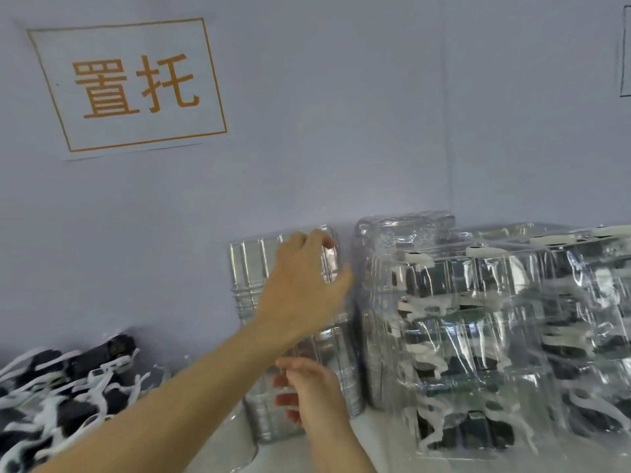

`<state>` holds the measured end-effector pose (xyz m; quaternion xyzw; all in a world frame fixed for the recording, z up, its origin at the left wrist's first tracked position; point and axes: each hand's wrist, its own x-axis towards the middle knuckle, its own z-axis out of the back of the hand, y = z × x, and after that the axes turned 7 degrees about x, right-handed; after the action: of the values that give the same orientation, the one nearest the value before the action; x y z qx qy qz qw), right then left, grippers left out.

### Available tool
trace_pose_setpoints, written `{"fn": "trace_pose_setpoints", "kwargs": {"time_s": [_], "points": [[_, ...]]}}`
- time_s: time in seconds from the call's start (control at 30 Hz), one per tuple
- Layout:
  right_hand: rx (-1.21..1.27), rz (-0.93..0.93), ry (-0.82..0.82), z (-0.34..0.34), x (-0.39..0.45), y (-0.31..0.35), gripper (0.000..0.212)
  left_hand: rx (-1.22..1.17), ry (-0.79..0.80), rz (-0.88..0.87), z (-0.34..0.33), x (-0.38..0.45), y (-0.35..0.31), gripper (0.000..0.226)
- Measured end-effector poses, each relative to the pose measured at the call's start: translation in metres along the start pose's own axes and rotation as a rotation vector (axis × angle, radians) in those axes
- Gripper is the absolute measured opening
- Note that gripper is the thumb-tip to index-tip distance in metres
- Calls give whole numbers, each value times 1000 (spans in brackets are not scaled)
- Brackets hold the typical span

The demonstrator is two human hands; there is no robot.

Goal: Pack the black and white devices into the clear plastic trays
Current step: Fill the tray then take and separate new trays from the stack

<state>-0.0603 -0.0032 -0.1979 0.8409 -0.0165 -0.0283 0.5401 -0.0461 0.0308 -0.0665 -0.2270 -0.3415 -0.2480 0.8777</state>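
A stack of empty clear plastic trays (251,268) stands on edge against the wall, in the middle of the view. My left hand (304,285) reaches to its top, fingers curled over the upper edge of the front tray and thumb on its right side. My right hand (309,392) is lower down, its loosely bent fingers touching the front of the same stack. A loose pile of black and white devices (61,387) lies at the lower left. Neither hand holds a device.
To the right stand stacks of clear trays filled with black and white devices (461,336), close beside the empty stack. A paper sign with orange characters (129,87) hangs on the grey wall behind. The white tabletop (375,442) shows at the bottom.
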Motion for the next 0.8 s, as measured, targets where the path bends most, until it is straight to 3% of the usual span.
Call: {"fn": "trace_pose_setpoints", "kwargs": {"time_s": [0.03, 0.1, 0.17, 0.23, 0.33, 0.53, 0.67, 0.8], "points": [[12, 0, 6, 0, 0, -1, 27, 119, -57, -19, 7, 8, 11, 39], [25, -2, 17, 0, 0, -2, 30, 342, -26, -31, 19, 26, 34, 56], [18, -1, 20, 1, 1, 0, 31, 533, 150, -9, 30, 41, 57, 82], [1, 4, 24, 1, 0, 1, 30, 620, 292, 10, 37, 49, 76, 90], [-18, 8, 27, 0, -2, 1, 28, 600, 343, 22, 39, 54, 92, 78], [-30, 5, 47, 2, -4, 0, 26, 367, 211, 123, 37, 67, 98, 54], [-19, -2, 42, 3, -3, -1, 27, 325, 151, 157, 35, 73, 100, 50], [-17, -8, 36, 3, -1, -3, 26, 371, 198, 157, 35, 69, 96, 50]]}}
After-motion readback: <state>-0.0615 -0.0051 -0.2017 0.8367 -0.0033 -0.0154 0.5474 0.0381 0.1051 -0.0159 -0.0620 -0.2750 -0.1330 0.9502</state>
